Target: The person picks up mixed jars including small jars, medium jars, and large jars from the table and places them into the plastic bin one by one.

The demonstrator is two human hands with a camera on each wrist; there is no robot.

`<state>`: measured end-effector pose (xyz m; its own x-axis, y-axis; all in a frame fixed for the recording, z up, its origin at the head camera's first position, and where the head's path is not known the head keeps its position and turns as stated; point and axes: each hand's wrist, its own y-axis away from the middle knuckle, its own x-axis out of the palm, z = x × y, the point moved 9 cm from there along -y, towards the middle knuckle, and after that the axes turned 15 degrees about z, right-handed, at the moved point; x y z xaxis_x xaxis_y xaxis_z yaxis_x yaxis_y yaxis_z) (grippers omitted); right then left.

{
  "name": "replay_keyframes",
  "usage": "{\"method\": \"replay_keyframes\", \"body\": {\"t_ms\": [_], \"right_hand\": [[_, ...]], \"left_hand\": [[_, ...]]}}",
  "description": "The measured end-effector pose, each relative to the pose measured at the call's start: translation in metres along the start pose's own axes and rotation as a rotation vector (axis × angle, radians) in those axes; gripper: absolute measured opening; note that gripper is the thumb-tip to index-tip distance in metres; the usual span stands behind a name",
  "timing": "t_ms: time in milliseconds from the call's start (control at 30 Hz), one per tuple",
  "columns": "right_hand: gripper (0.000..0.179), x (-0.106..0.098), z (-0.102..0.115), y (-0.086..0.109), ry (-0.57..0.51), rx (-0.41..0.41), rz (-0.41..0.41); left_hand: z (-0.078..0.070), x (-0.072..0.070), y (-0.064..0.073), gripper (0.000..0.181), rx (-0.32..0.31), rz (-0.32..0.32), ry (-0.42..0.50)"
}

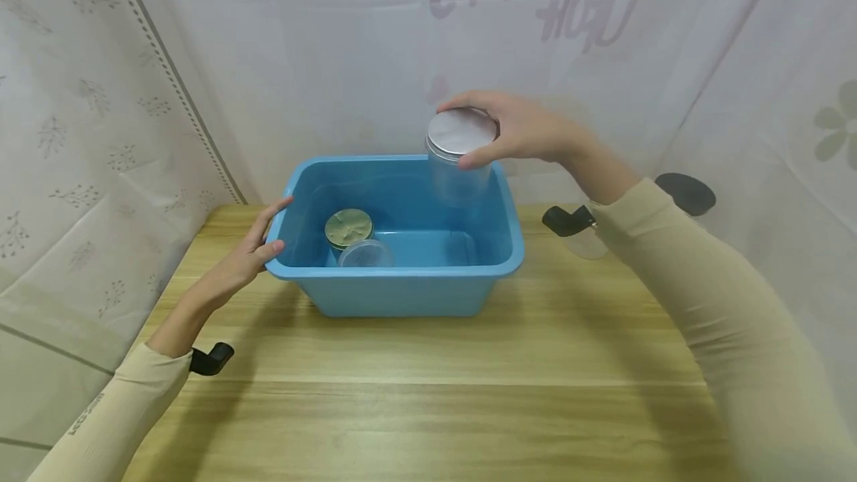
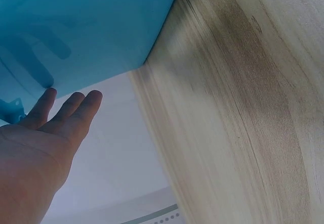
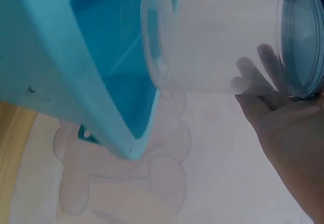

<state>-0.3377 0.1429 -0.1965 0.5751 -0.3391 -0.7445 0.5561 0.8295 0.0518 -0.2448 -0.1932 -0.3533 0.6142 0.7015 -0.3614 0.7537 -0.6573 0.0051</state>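
Observation:
My right hand (image 1: pixel 515 129) grips a clear plastic jar (image 1: pixel 458 181) near its silver lid (image 1: pixel 462 131), with fingers and thumb around the side. The jar hangs over the right back part of a blue tub (image 1: pixel 402 292), its base lower than the tub's rim in the head view. In the right wrist view the jar (image 3: pixel 217 32) looks see-through and empty. My left hand (image 1: pixel 244 259) touches the tub's left side near the rim, fingers straight along the outside. Inside the tub at the left are a jar with a gold-green lid (image 1: pixel 349 227) and a clear round container (image 1: pixel 366 254).
Partly hidden behind my right forearm, a black lid (image 1: pixel 686 194) and a clear container (image 1: pixel 588 245) show on the wooden table (image 1: pixel 415 393). Pale printed curtains (image 1: pixel 321 50) hang behind the tub and at both sides. Black camera mounts (image 1: pixel 565 222) stick out from both wrists.

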Motion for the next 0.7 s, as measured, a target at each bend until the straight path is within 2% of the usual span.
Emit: {"method": "replay_keyframes", "body": {"t_ms": [433, 700], "right_hand": [[0.076, 0.015, 0.01, -0.039, -0.07, -0.097, 0.091], [0.076, 0.019, 0.008, -0.053, -0.04, -0.118, 0.118]], "left_hand": [[-0.001, -0.001, 0.001, 0.068, 0.011, 0.0, -0.002], [-0.002, -0.001, 0.0, 0.067, 0.01, -0.002, -0.018]]}}
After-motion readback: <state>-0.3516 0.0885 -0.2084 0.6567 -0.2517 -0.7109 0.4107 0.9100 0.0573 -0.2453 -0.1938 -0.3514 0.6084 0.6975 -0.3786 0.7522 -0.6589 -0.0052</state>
